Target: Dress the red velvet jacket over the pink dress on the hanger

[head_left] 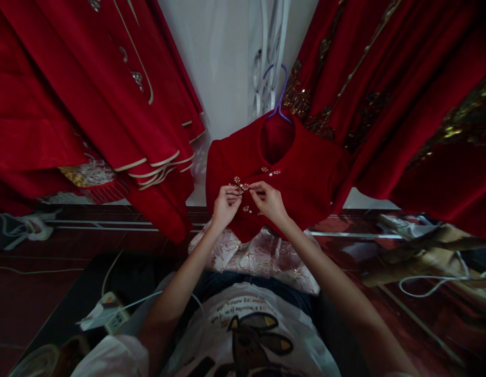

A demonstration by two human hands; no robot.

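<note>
Pale wall (219, 63) and hanging red clothes (34, 78) surround a red vest (306, 173) on a purple hanger (283, 97). Its middle beaded clasp (243, 186), roughly crosswise, lies between the left hand (227, 204) and right hand (268, 200), neither clearly nearer. The right thumb and forefinger pinch its right end; the left fingers bunch beside it, their hold unclear. Shiny cloth (262, 255) shows below.
</note>
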